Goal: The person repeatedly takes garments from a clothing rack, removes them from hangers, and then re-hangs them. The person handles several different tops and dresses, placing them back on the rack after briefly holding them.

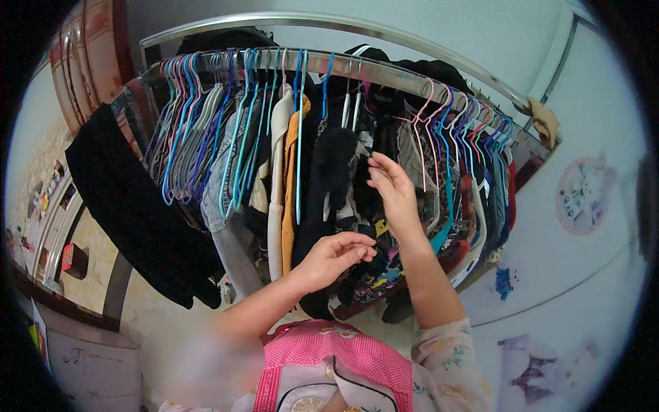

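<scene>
My right hand (pixel 392 184) is raised among the hanging clothes, thumb and fingers closed at the edge of a dark patterned garment (pixel 362 180). What lies between its fingertips is too small to make out. Lower and to the left, my left hand (pixel 334 261) has its fingers curled together in front of the same clothes; anything inside them is hidden. A fluffy black garment (pixel 331 168) hangs just left of my right hand. Behind my fingers, a colourful print garment (pixel 386 275) hangs low. White hangers (pixel 351 108) hold clothes above, from the metal rail (pixel 312 60).
Several bare hangers (pixel 185 151) crowd the rail's left part. Beside them hang a denim garment (pixel 226 185), cream (pixel 276 178) and mustard (pixel 291 206) garments. Black clothing (pixel 137 199) drapes off the left end. More filled hangers (pixel 473 158) stand right, beside a pale wall (pixel 535 288).
</scene>
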